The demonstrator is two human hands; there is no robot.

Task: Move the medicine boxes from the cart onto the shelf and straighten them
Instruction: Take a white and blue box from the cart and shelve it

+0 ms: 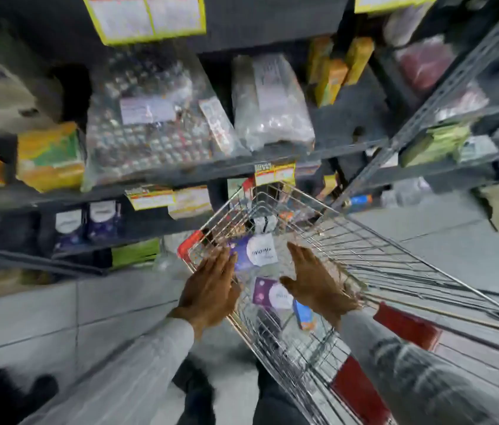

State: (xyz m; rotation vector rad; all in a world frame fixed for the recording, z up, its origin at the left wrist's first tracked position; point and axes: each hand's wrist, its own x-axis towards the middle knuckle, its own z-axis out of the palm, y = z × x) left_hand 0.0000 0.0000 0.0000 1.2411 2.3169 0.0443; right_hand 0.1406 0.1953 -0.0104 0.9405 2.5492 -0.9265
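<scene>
Fingers (220,256) of the left hand (211,289) are straight and spread flat, holding nothing, tips just touching the near edge of a purple-and-white box (254,251); the right hand (315,283) mirrors it on the other side, fingers (299,251) extended and empty, so the two palms bracket that box from either side. It lies in the cart (364,256) with a second purple box (271,294) and a small blue one (303,314) nearer the person (more packs sit toward the cart's far end, too blurred to name). Similar purple boxes (88,222) already stand on the shelf (150,179) to the left. I judge the job under way, with several boxes left to lift and straighten.
</scene>
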